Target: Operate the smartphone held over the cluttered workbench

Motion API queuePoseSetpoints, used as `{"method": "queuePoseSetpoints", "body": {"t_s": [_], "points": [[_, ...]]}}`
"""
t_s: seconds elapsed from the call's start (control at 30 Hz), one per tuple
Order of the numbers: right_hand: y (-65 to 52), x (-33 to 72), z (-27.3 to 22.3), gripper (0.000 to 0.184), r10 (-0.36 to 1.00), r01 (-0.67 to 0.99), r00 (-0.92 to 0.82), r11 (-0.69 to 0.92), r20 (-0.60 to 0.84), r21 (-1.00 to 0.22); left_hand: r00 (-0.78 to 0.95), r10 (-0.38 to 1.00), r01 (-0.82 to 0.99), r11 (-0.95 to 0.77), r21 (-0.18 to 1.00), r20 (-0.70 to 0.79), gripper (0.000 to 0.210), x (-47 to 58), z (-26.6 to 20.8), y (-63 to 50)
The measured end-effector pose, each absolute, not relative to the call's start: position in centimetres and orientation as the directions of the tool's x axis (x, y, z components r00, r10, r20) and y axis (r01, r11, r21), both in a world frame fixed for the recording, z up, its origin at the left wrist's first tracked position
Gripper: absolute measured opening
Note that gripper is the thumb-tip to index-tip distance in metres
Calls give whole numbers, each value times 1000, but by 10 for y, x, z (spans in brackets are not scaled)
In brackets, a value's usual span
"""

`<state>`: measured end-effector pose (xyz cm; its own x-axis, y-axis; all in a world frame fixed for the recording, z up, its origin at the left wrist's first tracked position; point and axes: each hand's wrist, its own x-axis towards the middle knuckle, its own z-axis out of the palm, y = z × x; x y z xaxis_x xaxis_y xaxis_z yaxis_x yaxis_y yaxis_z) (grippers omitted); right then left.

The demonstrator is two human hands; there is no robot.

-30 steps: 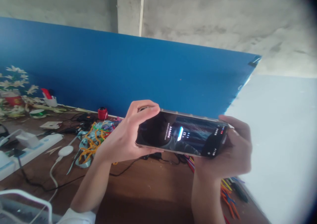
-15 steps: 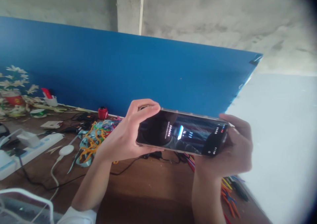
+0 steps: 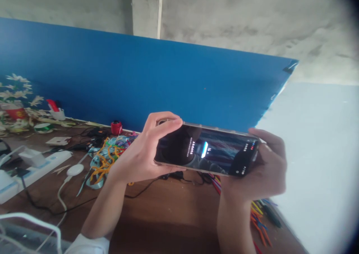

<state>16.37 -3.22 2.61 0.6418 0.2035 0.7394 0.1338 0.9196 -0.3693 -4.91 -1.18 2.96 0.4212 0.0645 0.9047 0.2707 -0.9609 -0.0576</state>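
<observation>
Head view: left hand [image 3: 140,158] and right hand [image 3: 260,173] are gripping a phone [image 3: 206,149] by its short ends, fingers curling round the edges, above the table [image 3: 168,216]. Likely light, rigid, slick glass; holding the rims is safest.

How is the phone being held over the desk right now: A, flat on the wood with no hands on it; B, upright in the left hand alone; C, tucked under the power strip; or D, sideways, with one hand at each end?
D: the phone sits sideways above the desk, with the left hand gripping one end and the right hand the other.
</observation>
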Motion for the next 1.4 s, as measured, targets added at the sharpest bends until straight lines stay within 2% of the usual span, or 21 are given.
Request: {"method": "queuePoseSetpoints", "body": {"t_s": [0.33,0.47,0.63,0.77,0.9,1.03,1.07,1.17,1.3,1.4], "points": [[-15,167,24,28,-19,297,655,926,756,-234,425,78,279,-959,-49,902,106,-49,30,-15],[-15,166,24,35,41,237,655,937,755,-257,423,85,282,-959,-42,902,103,-49,30,-15],[-16,166,25,29,29,216,685,946,728,-241,423,80,295,-954,-54,902,103,-49,30,-14],[-15,166,26,30,112,157,713,936,693,-314,428,83,294,-954,-52,900,104,-49,29,-13],[-18,164,27,27,-2,257,685,937,729,-239,429,83,295,-954,-52,900,104,-50,29,-13],[-26,163,28,31,204,109,674,923,710,-369,431,94,298,-954,-44,897,105,-50,29,-14],[-28,163,28,32,221,99,668,920,711,-379,431,93,294,-955,-42,897,105,-50,29,-14],[-31,164,27,31,183,130,667,926,722,-355,433,89,289,-956,-45,897,104,-50,29,-13],[-30,165,26,32,233,118,670,903,704,-412,432,92,303,-952,-49,897,104,-50,29,-13],[-28,165,26,34,221,126,659,910,719,-395,433,94,302,-952,-46,897,106,-50,28,-13]]}}
